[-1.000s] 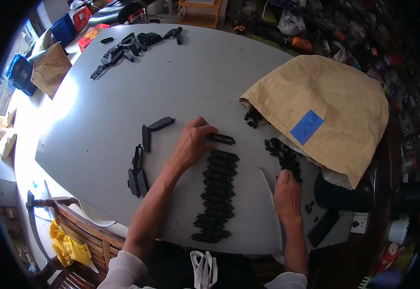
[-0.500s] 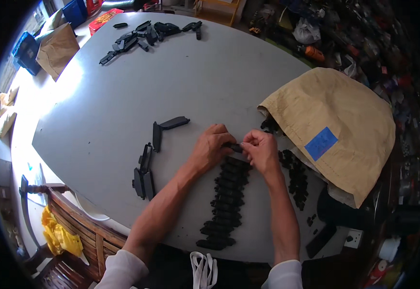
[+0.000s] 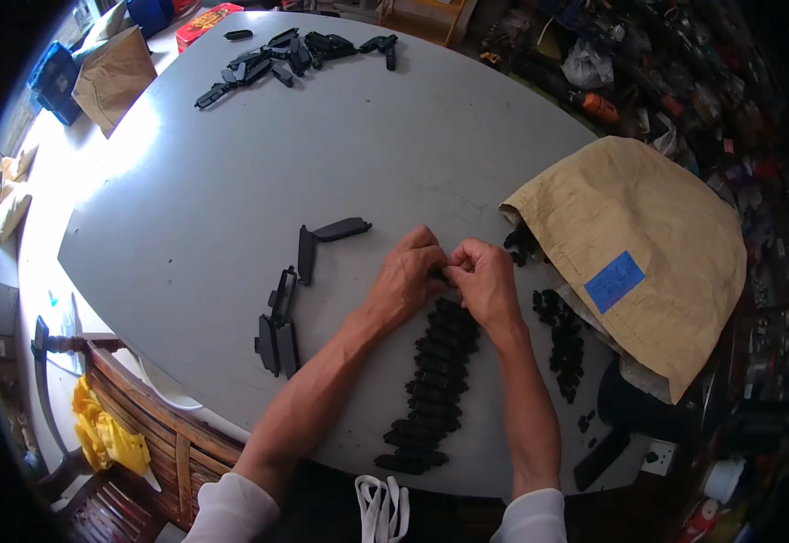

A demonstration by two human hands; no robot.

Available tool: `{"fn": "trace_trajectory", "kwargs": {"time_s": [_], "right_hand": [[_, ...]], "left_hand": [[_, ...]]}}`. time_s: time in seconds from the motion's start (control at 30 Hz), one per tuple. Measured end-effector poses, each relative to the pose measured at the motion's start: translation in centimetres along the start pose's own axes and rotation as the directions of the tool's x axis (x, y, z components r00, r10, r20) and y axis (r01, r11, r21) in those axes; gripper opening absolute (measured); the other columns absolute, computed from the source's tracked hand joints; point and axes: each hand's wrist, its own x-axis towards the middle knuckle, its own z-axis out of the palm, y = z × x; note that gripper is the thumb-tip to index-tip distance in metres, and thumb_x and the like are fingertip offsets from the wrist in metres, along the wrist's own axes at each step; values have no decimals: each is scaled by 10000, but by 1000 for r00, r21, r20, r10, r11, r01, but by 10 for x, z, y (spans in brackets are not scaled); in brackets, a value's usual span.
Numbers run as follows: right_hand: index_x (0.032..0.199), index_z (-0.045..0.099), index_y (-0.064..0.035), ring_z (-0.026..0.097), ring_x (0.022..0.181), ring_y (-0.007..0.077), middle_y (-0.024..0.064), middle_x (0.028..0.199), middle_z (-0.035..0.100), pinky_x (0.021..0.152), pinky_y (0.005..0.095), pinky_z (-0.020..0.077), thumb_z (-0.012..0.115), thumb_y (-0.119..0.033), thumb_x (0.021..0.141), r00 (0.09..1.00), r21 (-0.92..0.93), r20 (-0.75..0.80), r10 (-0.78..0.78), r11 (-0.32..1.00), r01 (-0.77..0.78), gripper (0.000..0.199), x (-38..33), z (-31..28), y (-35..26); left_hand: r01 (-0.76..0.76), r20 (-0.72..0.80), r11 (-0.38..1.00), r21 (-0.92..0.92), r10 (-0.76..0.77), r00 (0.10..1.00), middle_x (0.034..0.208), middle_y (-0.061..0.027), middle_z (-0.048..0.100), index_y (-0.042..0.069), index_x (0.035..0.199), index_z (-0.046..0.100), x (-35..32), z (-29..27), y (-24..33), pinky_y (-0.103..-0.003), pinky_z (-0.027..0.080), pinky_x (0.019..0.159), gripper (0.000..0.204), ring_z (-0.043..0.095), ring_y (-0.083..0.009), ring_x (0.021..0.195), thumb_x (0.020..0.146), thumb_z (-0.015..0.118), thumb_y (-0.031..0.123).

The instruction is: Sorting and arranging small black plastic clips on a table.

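Observation:
My left hand (image 3: 405, 279) and my right hand (image 3: 487, 285) meet above the table's middle, fingers pinched around a small black plastic part (image 3: 443, 274). Most of that part is hidden by my fingers. Just below the hands, a column of similar black plastic parts (image 3: 432, 389) lies stacked side by side, running toward me. Right of my right forearm is a heap of small black pieces (image 3: 561, 344). Left of my left hand lie loose long black plastic pieces (image 3: 342, 229), with more black pieces (image 3: 277, 335) nearer my left forearm.
A tan paper bag (image 3: 666, 226) with a blue patch lies at the right, its mouth toward the small pieces. More black parts (image 3: 250, 65) are scattered at the table's far edge. A wooden chair (image 3: 155, 407) with a yellow bag (image 3: 105, 434) stands at the lower left.
My hands have drawn closer together, and the black part between them is now mostly covered by my fingers. The whole view has shifted slightly. The other parts lie as before.

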Motion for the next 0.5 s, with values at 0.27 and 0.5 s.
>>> {"fn": "trace_trajectory", "kwargs": {"time_s": [0.27, 0.5], "right_hand": [[760, 557, -3, 609, 681, 315, 157, 713, 623, 601, 387, 461, 730, -42, 690, 994, -400, -62, -94, 914, 62, 191, -3, -2, -13], [712, 496, -19, 587, 673, 274, 119, 671, 582, 602, 395, 431, 768, -144, 702, 997, -348, -11, 81, 934, -80, 299, 4, -16, -6]], "left_hand": [[6, 26, 1000, -13, -6, 1000, 897, -110, 556, 21, 837, 647, 0, 2, -7, -363, 476, 708, 293, 577, -285, 830, 574, 776, 9], [5, 49, 1000, -5, -5, 999, 885, -103, 555, 10, 822, 643, 1, 0, -6, -351, 477, 679, 290, 583, -267, 806, 567, 781, 10]]}}
